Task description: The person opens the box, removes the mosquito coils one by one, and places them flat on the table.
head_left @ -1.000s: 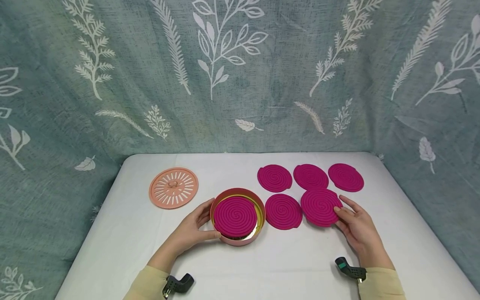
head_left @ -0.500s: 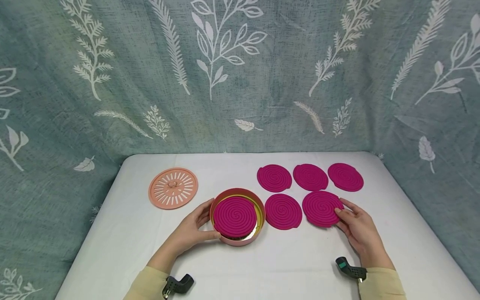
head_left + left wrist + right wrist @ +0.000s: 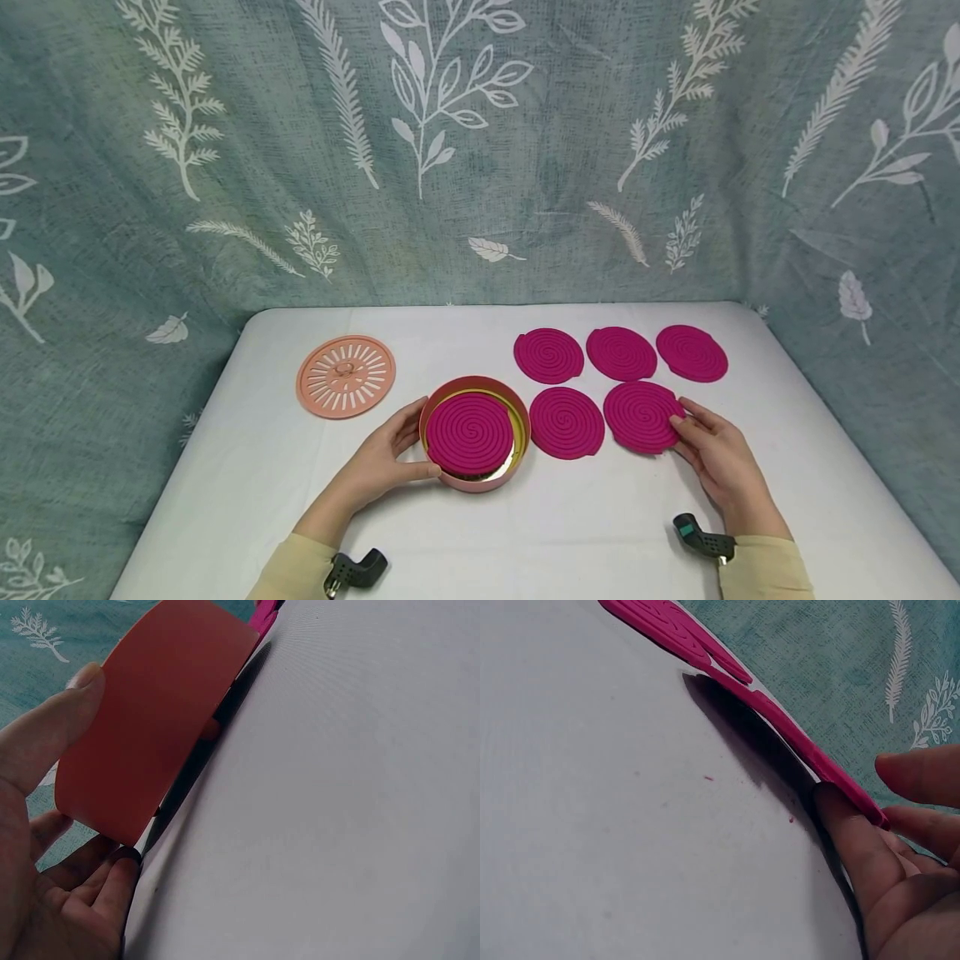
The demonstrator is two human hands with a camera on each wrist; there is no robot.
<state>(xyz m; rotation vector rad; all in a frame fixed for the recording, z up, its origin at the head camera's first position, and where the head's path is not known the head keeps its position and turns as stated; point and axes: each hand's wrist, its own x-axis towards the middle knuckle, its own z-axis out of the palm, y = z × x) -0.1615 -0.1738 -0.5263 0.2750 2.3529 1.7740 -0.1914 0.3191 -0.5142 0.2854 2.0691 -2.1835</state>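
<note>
A round pink tin (image 3: 523, 454) with a gold inside holds a magenta spiral coil (image 3: 470, 434). My left hand (image 3: 382, 467) grips the tin's left side; in the left wrist view thumb and fingers are around its wall (image 3: 150, 712). Right of the tin, my right hand (image 3: 720, 462) pinches the right edge of another magenta coil (image 3: 643, 417). The right wrist view shows this coil (image 3: 802, 742) edge-on, with a dark shadow under it and the fingers of my right hand (image 3: 900, 862) at its near edge.
Between the tin and the held coil lies a flat magenta coil (image 3: 567, 423). Behind are three more coils (image 3: 548, 356), (image 3: 621, 354), (image 3: 692, 354). A slotted peach lid (image 3: 346, 377) lies at the back left of the white table (image 3: 570, 533). A patterned green curtain (image 3: 480, 283) hangs behind.
The coil in my right hand has moved slightly down and to the right, away from the coils behind it. My left hand and the tin have stayed in place.
</note>
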